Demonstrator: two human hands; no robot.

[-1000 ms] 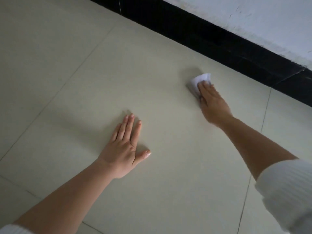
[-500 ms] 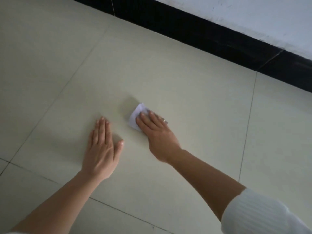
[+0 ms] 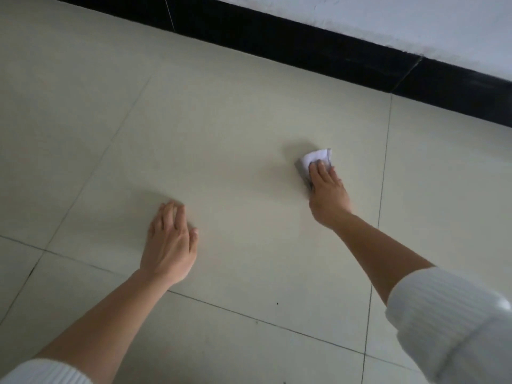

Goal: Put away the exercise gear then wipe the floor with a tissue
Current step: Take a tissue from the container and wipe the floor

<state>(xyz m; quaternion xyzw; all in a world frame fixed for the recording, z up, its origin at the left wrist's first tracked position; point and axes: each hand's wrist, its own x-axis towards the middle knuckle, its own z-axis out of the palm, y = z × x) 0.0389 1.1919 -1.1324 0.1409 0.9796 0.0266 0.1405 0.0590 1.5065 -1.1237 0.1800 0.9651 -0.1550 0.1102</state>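
The wipe turns on one relation: the folded tissue [image 3: 315, 157] lies at the 12 o'clock end of the right hand [image 3: 328, 192], under its fingertips [image 3: 321, 165] and poking out beyond them. A greyer flap trails down the thumb side toward 7 o'clock. What shows of the wad has its long axis running from about 1 o'clock to 7 o'clock, close to the line of the hand itself.

The right hand's fingers lie straight and flat on the tissue, pressing it to the floor tile [image 3: 221, 128] rather than curling round it (the thumb is hidden, so I cannot tell whether it pinches the flap). In the view, this pair sits at about 2 o'clock from centre. The black baseboard [image 3: 304, 42] is farther off at 12 o'clock, apart from the tissue.

The left hand [image 3: 170, 242] is at about 8 o'clock from the tissue and well apart from it. It rests palm down on the same tile and holds nothing, most likely as a prop. The right hand is plainly the nearer one and the one doing the work.

No exercise gear shows, so the wiping step seems to be in hand. A sideways sweep toward 9 o'clock would probably need firm, even finger pressure, or the loose flap may fold under.
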